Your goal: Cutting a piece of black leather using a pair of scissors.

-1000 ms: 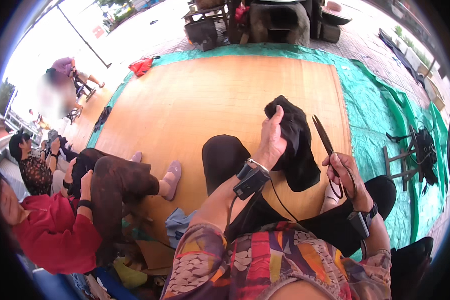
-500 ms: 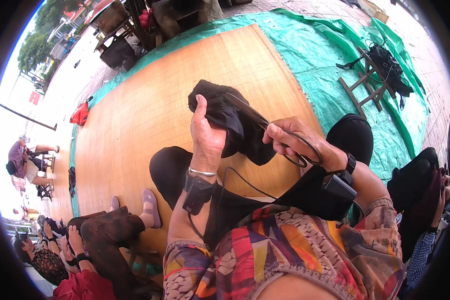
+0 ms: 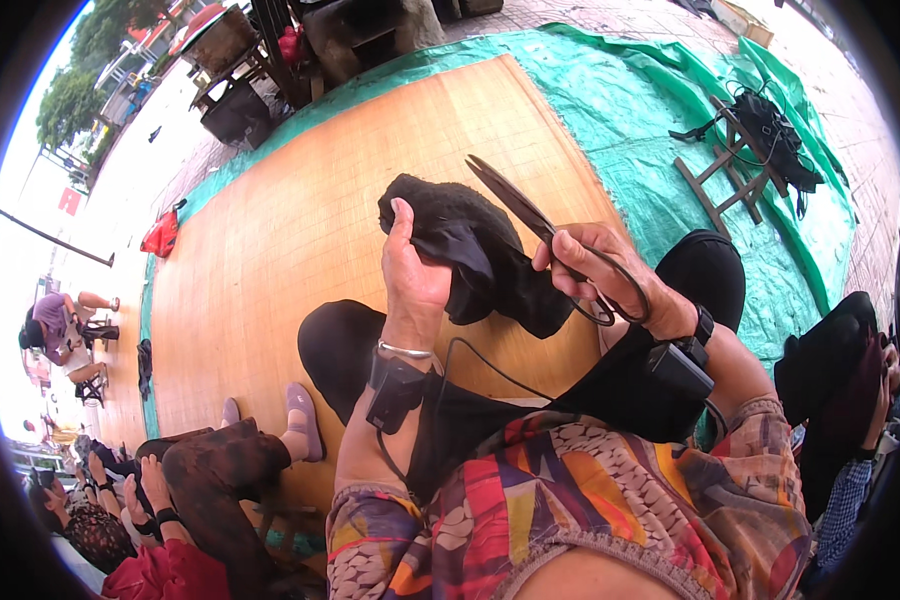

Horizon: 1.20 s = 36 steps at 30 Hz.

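Note:
A piece of black cloth [image 3: 470,235], partly fuzzy and partly smooth, hangs above the mat in front of my knees. My left hand [image 3: 410,275] is closed on its near left side, thumb pointing up and the other fingers hidden beneath the fabric. In my right hand [image 3: 595,265] is a pair of dark scissors [image 3: 515,198], fingers wrapped at the large loop handles. The blades look closed and point up and to the left. Their tips are over the mat, just beyond the cloth's far edge and apart from it.
A tan woven mat [image 3: 270,250] lies on a green tarp [image 3: 640,130]. A wooden stool [image 3: 730,165] with a black bag [image 3: 770,135] stands at the far right. A red bag [image 3: 160,235] sits at the mat's left edge. Other people sit at the left and right.
The scissors have come away from the cloth and swung more upright, tips now past its far edge. My right hand rose slightly. The left hand keeps its hold, almost still.

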Tool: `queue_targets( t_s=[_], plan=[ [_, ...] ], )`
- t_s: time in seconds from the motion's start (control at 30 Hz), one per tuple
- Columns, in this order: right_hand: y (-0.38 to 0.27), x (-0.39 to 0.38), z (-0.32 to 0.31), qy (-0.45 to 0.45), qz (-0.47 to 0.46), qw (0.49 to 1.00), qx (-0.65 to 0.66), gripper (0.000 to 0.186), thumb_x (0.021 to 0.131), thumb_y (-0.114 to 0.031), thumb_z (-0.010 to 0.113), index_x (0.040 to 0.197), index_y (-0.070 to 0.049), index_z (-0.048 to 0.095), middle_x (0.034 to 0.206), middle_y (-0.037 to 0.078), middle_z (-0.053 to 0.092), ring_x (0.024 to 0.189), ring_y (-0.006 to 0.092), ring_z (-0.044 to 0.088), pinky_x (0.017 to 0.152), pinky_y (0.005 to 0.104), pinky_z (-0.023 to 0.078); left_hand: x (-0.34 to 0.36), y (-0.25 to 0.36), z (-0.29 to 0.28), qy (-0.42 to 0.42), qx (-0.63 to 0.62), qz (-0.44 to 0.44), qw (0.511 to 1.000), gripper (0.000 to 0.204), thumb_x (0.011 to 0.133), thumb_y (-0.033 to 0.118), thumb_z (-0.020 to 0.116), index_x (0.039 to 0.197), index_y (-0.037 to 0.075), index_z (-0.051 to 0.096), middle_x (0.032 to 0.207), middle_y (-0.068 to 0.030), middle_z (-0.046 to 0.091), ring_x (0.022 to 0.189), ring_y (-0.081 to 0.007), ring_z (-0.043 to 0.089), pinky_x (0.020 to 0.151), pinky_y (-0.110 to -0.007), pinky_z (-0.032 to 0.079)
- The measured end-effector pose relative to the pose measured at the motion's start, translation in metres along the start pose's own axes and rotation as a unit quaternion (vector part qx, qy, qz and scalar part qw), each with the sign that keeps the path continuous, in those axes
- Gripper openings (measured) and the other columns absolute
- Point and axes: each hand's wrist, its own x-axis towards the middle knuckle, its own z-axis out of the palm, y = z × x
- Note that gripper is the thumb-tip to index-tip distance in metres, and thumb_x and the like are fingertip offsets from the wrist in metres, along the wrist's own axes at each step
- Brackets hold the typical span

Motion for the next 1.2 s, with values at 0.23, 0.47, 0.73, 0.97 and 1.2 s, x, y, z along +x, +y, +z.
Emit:
queue_targets(
  t_s=[0.23, 0.47, 0.73, 0.97, 1.2],
  plan=[
    [0.009, 0.011, 0.008, -0.044, 0.122, 0.986, -0.101, 0.053, 0.092, -0.051, 0.042, 0.090, 0.000, 0.057, 0.060, -0.003, 0.046, 0.052, 0.0024, 0.038, 0.049, 0.0177, 0.031, -0.007, -0.004, 0.004, -0.090, 0.002, -0.031, 0.995, 0.030, 0.091, 0.030, 0.054, 0.109, 0.005, 0.057, 0.106, -0.0083, 0.062, 0.102, -0.0247, 0.057, 0.093, -0.041, 0.043],
    [-0.003, 0.001, 0.007, 0.016, -0.017, 0.999, -0.040, 0.051, 0.093, -0.050, 0.042, 0.091, -0.002, 0.056, 0.061, -0.003, 0.046, 0.051, 0.0019, 0.038, 0.047, 0.0180, 0.031, -0.003, -0.002, 0.006, -0.002, -0.010, -0.015, 1.000, 0.030, 0.091, 0.030, 0.054, 0.109, 0.005, 0.057, 0.109, -0.0090, 0.061, 0.103, -0.0247, 0.056, 0.093, -0.041, 0.043],
    [0.002, 0.004, 0.009, -0.035, 0.033, 0.996, -0.078, 0.053, 0.092, -0.051, 0.041, 0.089, -0.001, 0.057, 0.061, -0.003, 0.048, 0.051, 0.0027, 0.040, 0.047, 0.0182, 0.033, -0.004, -0.005, 0.003, -0.041, 0.000, -0.012, 0.999, 0.030, 0.091, 0.030, 0.055, 0.109, 0.006, 0.057, 0.107, -0.0082, 0.062, 0.101, -0.0240, 0.057, 0.093, -0.040, 0.043],
    [0.011, 0.009, 0.011, -0.029, 0.063, 0.994, -0.090, 0.055, 0.092, -0.052, 0.040, 0.088, 0.000, 0.057, 0.060, -0.002, 0.049, 0.050, 0.0031, 0.041, 0.047, 0.0181, 0.033, -0.004, -0.011, 0.001, -0.050, 0.016, -0.033, 0.998, 0.030, 0.091, 0.030, 0.054, 0.109, 0.005, 0.057, 0.106, -0.0084, 0.062, 0.100, -0.0240, 0.058, 0.092, -0.039, 0.044],
    [-0.004, 0.000, 0.004, 0.001, 0.004, 1.000, -0.024, 0.051, 0.093, -0.051, 0.041, 0.090, -0.003, 0.057, 0.063, -0.004, 0.048, 0.052, 0.0003, 0.038, 0.047, 0.0161, 0.030, -0.004, -0.010, 0.004, -0.027, 0.016, -0.006, 0.999, 0.031, 0.092, 0.030, 0.053, 0.108, 0.004, 0.057, 0.106, -0.0083, 0.062, 0.100, -0.0243, 0.057, 0.092, -0.039, 0.044]
  ],
)
